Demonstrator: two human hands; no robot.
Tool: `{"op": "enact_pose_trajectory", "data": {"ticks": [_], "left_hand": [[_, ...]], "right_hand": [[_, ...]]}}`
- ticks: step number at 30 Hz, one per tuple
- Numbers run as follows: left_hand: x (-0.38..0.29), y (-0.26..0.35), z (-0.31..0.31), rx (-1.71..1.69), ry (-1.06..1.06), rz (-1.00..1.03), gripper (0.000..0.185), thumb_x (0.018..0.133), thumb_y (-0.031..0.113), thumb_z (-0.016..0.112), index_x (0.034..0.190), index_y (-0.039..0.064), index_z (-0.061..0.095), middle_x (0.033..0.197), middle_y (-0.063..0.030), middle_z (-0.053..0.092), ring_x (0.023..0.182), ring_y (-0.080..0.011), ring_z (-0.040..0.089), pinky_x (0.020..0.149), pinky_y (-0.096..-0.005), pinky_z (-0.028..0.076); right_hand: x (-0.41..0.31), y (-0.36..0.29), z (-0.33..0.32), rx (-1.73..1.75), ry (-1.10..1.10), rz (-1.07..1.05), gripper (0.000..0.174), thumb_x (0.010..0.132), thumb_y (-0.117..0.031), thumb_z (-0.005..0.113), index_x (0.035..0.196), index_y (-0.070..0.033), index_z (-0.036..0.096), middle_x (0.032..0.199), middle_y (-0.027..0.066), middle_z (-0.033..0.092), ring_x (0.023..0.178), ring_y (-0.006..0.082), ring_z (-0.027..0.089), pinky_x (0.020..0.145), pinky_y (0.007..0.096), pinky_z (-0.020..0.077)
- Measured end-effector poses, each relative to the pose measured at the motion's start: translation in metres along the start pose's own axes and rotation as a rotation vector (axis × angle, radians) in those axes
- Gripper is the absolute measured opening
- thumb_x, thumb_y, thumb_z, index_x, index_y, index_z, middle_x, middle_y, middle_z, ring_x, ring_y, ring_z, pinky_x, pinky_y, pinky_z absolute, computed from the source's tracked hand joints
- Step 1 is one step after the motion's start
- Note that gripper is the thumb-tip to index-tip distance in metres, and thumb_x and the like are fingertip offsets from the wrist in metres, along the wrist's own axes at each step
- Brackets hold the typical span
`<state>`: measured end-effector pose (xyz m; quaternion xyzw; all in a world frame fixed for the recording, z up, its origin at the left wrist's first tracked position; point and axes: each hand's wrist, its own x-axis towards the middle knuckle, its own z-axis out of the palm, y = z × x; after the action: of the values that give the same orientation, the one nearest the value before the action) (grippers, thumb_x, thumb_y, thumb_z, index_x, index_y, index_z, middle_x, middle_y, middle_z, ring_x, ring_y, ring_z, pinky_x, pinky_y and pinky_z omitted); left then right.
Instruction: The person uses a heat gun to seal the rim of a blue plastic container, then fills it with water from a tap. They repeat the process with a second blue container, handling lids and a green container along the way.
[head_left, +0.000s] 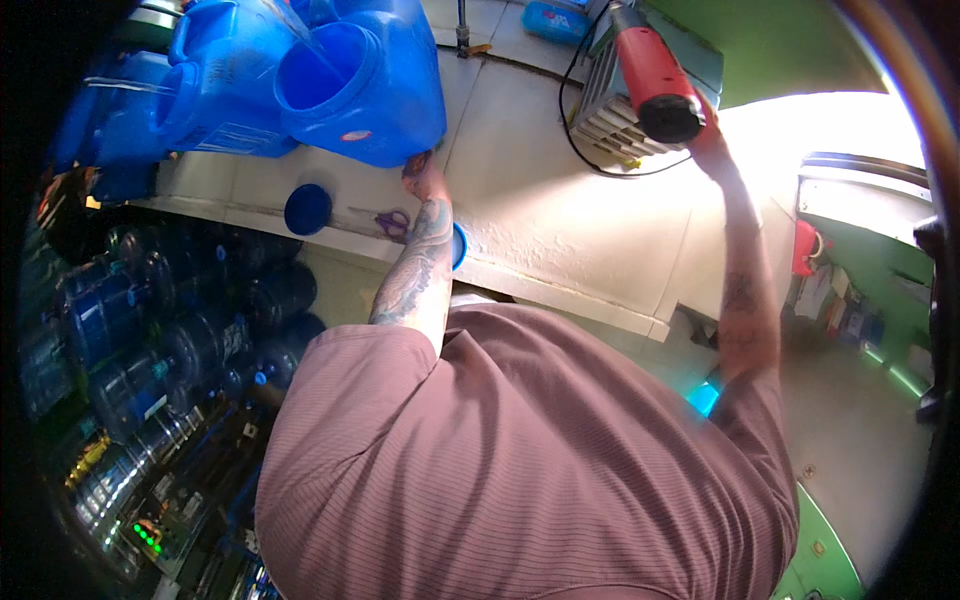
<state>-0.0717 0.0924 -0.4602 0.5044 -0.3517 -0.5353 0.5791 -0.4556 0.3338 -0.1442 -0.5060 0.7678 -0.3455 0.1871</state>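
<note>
My right hand grips a red heat gun with a black rear end, raised over the right of the tiled counter. Its black cord loops down onto the tiles. Below the base of a large blue plastic jug is my left hand; its fingers are largely hidden. That jug has a wide open mouth, and a stream of water appears to run into it. A second blue jug stands to its left. Near the counter's front edge lie a dark blue round lid and purple-handled scissors.
Another blue-rimmed lid is partly covered by my left forearm. A grey slatted plastic crate sits behind the heat gun. At the back are a metal pipe and a light-blue package. Several large water bottles fill the lower left.
</note>
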Motion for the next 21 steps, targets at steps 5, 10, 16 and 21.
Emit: {"op": "enact_pose_trajectory", "data": {"ticks": [5,10,16,21], "left_hand": [[-0.022,0.016,0.027,0.312,0.200,-0.096,0.025,0.086,0.009,0.069,0.108,-0.003,0.065,0.103,-0.0127,0.069,0.097,-0.0264,0.062,0.086,-0.0403,0.049],[-0.035,0.038,0.043,0.233,0.147,-0.020,0.023,0.087,0.012,0.072,0.105,0.003,0.063,0.092,-0.0074,0.065,0.088,-0.0227,0.064,0.076,-0.0395,0.054],[0.001,0.027,0.011,-0.005,-0.031,-0.715,0.031,0.091,0.027,0.071,0.111,0.007,0.060,0.101,-0.0069,0.065,0.096,-0.0181,0.064,0.076,-0.0350,0.060],[0.010,0.014,-0.007,-0.121,-0.358,-0.525,0.033,0.094,0.034,0.067,0.115,0.010,0.058,0.110,-0.0079,0.061,0.102,-0.0230,0.063,0.081,-0.0346,0.059]], "right_hand": [[-0.065,-0.037,0.138,0.595,-0.006,0.300,0.030,0.103,-0.020,0.051,0.132,-0.014,0.056,0.115,0.0064,0.065,0.092,0.0170,0.066,0.067,0.0316,0.0554],[-0.079,-0.082,0.202,0.955,-0.041,0.584,0.041,0.095,-0.039,0.066,0.116,-0.005,0.058,0.091,0.0106,0.071,0.066,0.0164,0.068,0.049,0.0273,0.0524],[-0.089,-0.106,0.212,0.977,-0.158,0.661,0.042,0.090,-0.032,0.071,0.116,-0.002,0.057,0.100,0.0130,0.071,0.076,0.0187,0.071,0.059,0.0294,0.0552],[-0.093,-0.105,0.218,0.981,-0.165,0.686,0.041,0.090,-0.030,0.071,0.116,-0.001,0.057,0.102,0.0138,0.071,0.078,0.0194,0.071,0.061,0.0307,0.0556]]}}
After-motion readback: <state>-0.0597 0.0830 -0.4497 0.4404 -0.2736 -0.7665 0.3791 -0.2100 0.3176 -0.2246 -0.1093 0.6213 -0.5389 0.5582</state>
